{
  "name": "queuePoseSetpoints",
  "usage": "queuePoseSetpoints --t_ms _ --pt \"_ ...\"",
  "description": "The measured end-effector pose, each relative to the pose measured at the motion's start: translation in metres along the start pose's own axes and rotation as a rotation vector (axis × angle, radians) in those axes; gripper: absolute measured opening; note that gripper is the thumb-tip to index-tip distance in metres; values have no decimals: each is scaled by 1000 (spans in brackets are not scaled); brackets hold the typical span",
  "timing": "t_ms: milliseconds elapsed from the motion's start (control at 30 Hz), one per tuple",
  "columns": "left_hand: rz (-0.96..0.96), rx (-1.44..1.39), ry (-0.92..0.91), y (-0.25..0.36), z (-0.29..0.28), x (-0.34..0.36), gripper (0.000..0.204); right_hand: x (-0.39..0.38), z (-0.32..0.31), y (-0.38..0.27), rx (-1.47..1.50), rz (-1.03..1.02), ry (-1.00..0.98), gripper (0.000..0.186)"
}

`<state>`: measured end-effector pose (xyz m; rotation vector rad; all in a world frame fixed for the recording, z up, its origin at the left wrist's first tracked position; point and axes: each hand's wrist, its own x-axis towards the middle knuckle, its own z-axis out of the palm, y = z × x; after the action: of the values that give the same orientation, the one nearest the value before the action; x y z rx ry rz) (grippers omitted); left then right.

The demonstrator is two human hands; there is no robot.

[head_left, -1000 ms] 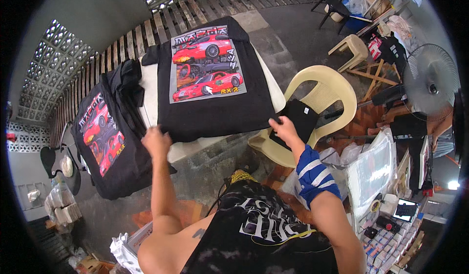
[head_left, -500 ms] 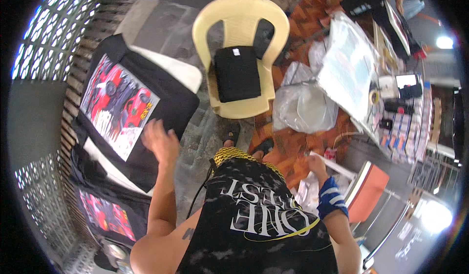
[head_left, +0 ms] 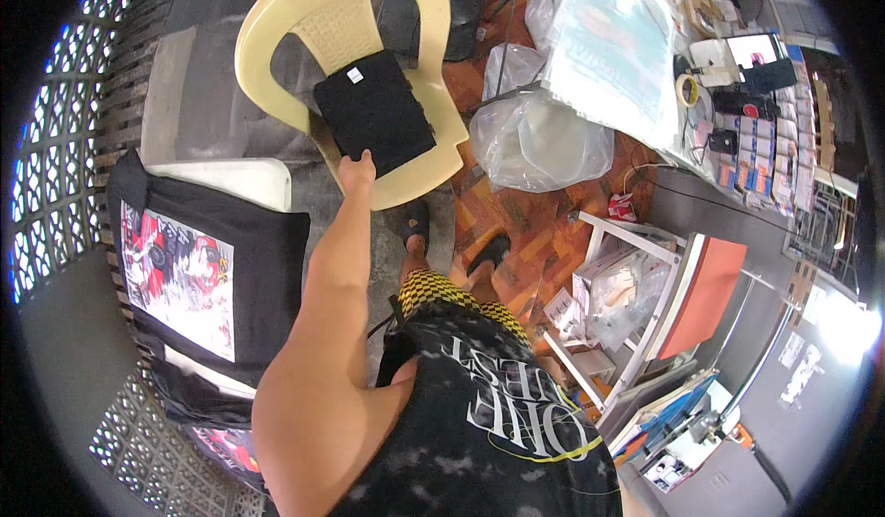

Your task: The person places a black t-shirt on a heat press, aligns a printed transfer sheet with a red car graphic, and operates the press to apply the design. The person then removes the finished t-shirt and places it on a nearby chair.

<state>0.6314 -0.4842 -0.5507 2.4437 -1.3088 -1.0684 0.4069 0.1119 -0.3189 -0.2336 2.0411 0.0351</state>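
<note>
My left hand [head_left: 357,174] is at the near corner of a folded black shirt [head_left: 376,116] with a small white label, lying on the seat of a pale yellow plastic chair [head_left: 433,181]. The thumb rests on the cloth and the fingers are curled at its edge, partly hidden. To the left, a black shirt [head_left: 267,268] with a red and white car print is spread over a white board [head_left: 240,174]. A second printed shirt [head_left: 226,445] lies nearer me, partly behind my arm. My right hand is out of view.
Right of the chair stands a clear plastic bag [head_left: 544,148] beside a plastic-covered table [head_left: 618,56] with tape and small boxes. A white frame [head_left: 636,245] with an orange-red panel [head_left: 705,296] stands at the right. A slatted bench and lattice wall [head_left: 55,158] border the left.
My left hand has left the printed shirt and reached forward to the folded black shirt on the chair. The view has turned, and my right hand has gone out of sight.
</note>
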Motion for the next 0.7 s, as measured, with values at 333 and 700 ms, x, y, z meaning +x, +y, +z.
queuePoseSetpoints --t_ms 333,700 --pt "800 9 -1367 146 -107 -269 61 57 -117 -242 1497 -281 -386 58" --pt "1747 177 -668 140 -66 -392 67 -12 -161 -92 858 -738 467 24"
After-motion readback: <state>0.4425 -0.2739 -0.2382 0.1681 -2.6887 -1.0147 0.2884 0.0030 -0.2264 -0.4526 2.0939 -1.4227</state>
